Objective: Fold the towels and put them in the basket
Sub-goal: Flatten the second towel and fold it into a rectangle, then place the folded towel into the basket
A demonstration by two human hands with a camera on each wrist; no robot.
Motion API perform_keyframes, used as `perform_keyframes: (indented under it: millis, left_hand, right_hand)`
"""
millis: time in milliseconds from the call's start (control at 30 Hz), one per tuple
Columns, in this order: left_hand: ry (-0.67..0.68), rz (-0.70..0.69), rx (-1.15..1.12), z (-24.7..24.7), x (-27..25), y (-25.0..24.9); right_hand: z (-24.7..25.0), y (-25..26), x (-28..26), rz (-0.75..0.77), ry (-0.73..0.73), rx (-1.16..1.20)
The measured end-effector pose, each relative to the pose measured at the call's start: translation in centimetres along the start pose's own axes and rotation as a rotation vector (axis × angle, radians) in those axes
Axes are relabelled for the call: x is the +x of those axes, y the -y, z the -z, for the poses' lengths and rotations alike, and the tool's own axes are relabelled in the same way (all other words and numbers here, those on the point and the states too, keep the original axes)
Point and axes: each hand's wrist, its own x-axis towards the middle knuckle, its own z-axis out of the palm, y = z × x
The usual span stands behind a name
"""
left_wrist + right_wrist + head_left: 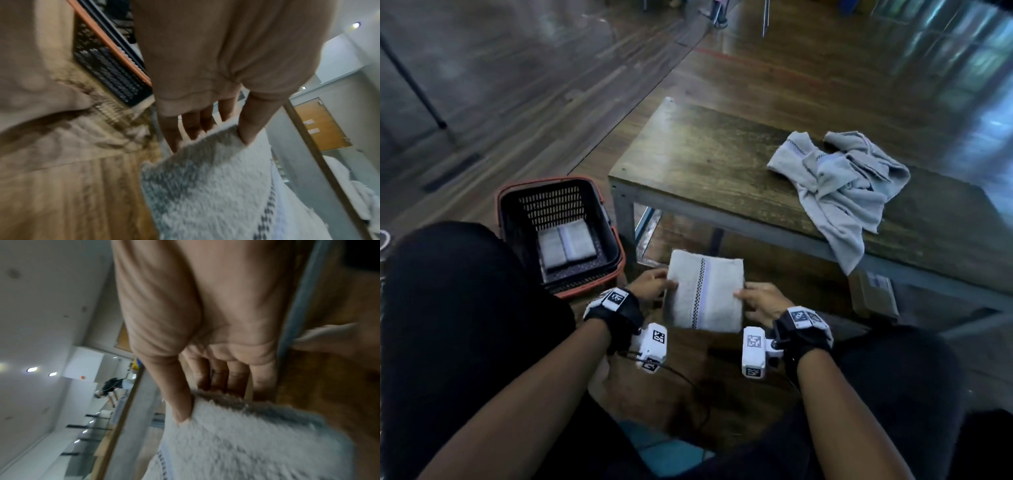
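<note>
1. A folded pale grey terry towel with a dark checked stripe (704, 291) is held in the air between the knees, in front of the low wooden table (698, 161) and clear of its top.
2. The towel's left edge is pinched by the left hand (650, 284), thumb on top and fingers (193, 129) beneath, as the left wrist view shows.
3. The right edge is pinched in the same way by the right hand (760, 303), its thumb (180, 402) pressed on the upper face.
4. The black plastic basket with an orange rim (517, 195) stands on the floor to the left, just beside the table leg; one folded grey towel (566, 247) already lies on its bottom.
5. A crumpled grey towel (842, 192) lies unfolded on the table, well apart from the hands.
6. The step in hand is judged to be the transfer: folding of the held towel looks finished.
7. The next move calls for the towel to be carried left and lowered flat over the rim, both edges kept pinched so that the fold is not lost.
</note>
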Motion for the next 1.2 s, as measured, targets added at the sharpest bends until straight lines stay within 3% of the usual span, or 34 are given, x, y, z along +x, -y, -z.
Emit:
perform_keyframes:
  millis: [167, 400, 600, 767, 967, 1067, 1200]
  left_hand:
    - [-0.008, 0.081, -0.055, 1.9, -4.3, 3.7]
    - [-0.292, 0.025, -0.294, 7.4, -7.9, 4.2]
    - [-0.446, 0.003, -0.336, 14.8, -8.1, 3.2]
    - [-0.531, 0.031, -0.175, 22.4, -1.5, 2.2]
    - [-0.625, 0.177, 0.129, 30.5, 11.6, 4.6]
    - [-0.658, 0.261, 0.158, 33.5, 17.9, 6.6]
    - [-0.761, 0.295, 0.141, 36.4, 23.8, 8.6]
  right_hand:
    - [-3.1, -3.0, -1.6, -0.102, 0.091, -0.04]
    - [-11.0, 0.7, 0.5, 0.046, 0.217, -0.284]
    - [-19.2, 4.6, 4.4, 0.138, 0.332, -0.399]
    - [-25.7, 7.5, 12.9, 0.185, 0.313, -0.544]
    - [-34.2, 7.3, 26.4, 0.118, 0.185, -0.625]
    - [-37.6, 6.4, 32.8, 0.053, 0.147, -0.655]
    - [-41.0, 5.4, 39.1, 0.093, 0.078, -0.615]
